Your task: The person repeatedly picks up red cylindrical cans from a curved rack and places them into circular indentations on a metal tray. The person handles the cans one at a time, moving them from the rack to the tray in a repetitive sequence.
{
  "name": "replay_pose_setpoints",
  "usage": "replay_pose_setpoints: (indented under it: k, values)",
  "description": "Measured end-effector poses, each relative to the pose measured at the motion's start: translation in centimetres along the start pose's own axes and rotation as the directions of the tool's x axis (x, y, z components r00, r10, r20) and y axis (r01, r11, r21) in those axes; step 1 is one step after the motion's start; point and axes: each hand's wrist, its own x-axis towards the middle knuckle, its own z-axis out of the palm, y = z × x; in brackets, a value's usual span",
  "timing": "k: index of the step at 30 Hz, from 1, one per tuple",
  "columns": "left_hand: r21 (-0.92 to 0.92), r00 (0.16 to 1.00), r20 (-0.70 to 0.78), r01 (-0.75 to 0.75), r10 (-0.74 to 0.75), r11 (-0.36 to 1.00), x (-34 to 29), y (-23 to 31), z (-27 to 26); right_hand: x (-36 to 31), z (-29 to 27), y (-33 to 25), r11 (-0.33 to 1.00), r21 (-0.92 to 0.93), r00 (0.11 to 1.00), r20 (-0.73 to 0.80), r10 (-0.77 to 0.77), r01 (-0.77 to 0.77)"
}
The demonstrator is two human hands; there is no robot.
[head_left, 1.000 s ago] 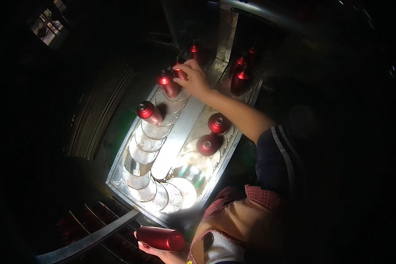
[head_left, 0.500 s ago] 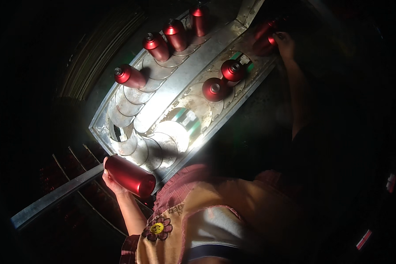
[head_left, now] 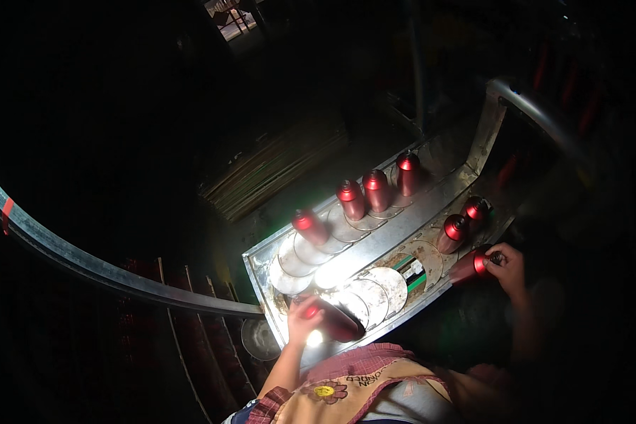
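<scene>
A dark red metal bottle point(head_left: 340, 324) lies tilted in my left hand point(head_left: 305, 321), whose fingers wrap its neck end. It hangs over the near left end of a metal plate conveyor point(head_left: 374, 293). My right hand point(head_left: 507, 270) pinches the narrow neck of another red bottle point(head_left: 468, 266), which leans at the conveyor's near edge. Just beyond it, two red bottles, one nearer point(head_left: 453, 234) and one farther point(head_left: 477, 209), stand on the near lane. Several more stand along the far lane, among them a left one point(head_left: 309, 227) and a right one point(head_left: 407, 174).
A curved metal rail point(head_left: 113, 283) runs from the left to the conveyor's corner. Dark racks with thin bars point(head_left: 201, 332) are below it. Stacked flat strips point(head_left: 275, 169) lie behind the conveyor. A bent metal frame point(head_left: 491, 131) rises at the right.
The view has swung and tilted up. My right hand has come nearer from the conveyor's far end, now with a bottle by the neck. My left hand has moved its bottle over the conveyor.
</scene>
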Motion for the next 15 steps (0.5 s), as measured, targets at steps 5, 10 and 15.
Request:
replay_pose_setpoints:
  k: [5, 10, 15]
  values:
    - [-0.106, 0.994, 0.062, -0.078, 0.085, 0.991, 4.7, 3.5, 3.3, 8.3, 6.4, -0.3, 0.991, 0.129, 0.999, 0.029, -0.045, 0.041]
    - [-0.018, 0.961, -0.085, -0.266, 0.264, 0.964, 7.4, 4.8, 1.0, 8.8, 20.0, -1.0, 0.977, 0.062, 0.972, 0.101, -0.211, 0.206]
    - [-0.033, 0.931, -0.075, -0.360, 0.357, 0.932, 9.9, 7.3, 7.2, 12.2, 17.3, 0.0, 0.972, -0.220, 0.993, 0.106, -0.055, 0.078]
